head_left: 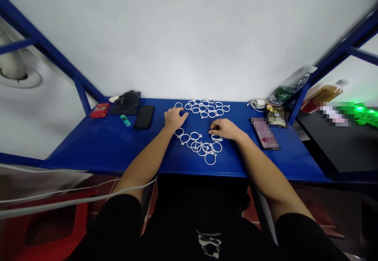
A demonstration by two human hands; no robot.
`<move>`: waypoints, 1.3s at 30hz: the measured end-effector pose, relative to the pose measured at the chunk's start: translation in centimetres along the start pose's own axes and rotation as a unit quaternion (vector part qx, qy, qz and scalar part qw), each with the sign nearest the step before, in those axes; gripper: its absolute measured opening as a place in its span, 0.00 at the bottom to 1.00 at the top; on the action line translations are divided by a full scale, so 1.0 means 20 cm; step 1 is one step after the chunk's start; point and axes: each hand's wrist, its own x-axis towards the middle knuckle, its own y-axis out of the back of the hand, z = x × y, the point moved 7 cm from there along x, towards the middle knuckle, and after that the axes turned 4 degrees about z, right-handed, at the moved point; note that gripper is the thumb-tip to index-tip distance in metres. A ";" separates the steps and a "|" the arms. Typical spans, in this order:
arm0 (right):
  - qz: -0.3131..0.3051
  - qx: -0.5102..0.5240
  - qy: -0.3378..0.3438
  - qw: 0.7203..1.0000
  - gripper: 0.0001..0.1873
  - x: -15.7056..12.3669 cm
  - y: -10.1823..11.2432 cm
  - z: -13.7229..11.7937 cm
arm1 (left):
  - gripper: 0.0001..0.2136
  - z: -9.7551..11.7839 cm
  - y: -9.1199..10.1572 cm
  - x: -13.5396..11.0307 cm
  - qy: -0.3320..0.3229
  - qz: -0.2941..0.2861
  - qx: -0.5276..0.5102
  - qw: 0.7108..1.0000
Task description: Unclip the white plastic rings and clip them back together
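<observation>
Rings (pixel 199 147), the white ones: where do they lie on your feed?

I see two lots on the blue surface (pixel 97 143). The near bunch (pixel 206 149) lies tangled between the two hands, and a far bunch (pixel 206 108) is spread out close to the wall.

And the hands?

I have the left hand (pixel 175 119) lying flat, palm down, fingers loosely spread. Its fingertips are at the edge of the far bunch and a ring of the near bunch lies just by its wrist. The right hand (pixel 225 129) is curled, fingertips drawn together above one ring of the near bunch. I cannot tell whether it pinches that ring or only rests there. The two hands lie apart.

Anything that holds something?

At the far right, an amber-filled bottle (pixel 325 93) with a white cap lies tilted. A clear bottle (pixel 292 83) with a green label leans near it, but I cannot make out what is in it. A small printed packet (pixel 276 115) lies near a coiled white cable (pixel 257 103) and a phone (pixel 265 134). On the left I see a black phone (pixel 144 117), a teal lighter (pixel 125 120), a shut red box (pixel 100 110) and a dark pouch (pixel 127 102).
</observation>
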 end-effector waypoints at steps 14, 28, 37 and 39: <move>0.010 0.009 -0.061 0.998 0.08 -0.02 0.03 0.11 | 0.16 0.06 -0.05 0.00 -0.109 -0.006 -0.131 0.985; 0.324 0.124 0.071 0.935 0.09 -0.05 0.11 -0.07 | 0.12 0.42 0.00 -0.26 -0.335 -0.056 -0.216 0.916; 0.279 0.134 0.100 0.946 0.10 -0.05 0.08 -0.17 | 0.11 0.40 0.00 -0.25 -0.319 -0.037 -0.231 0.918; 0.255 0.140 0.095 0.952 0.11 -0.04 0.07 -0.16 | 0.11 0.40 0.00 -0.25 -0.309 -0.036 -0.224 0.924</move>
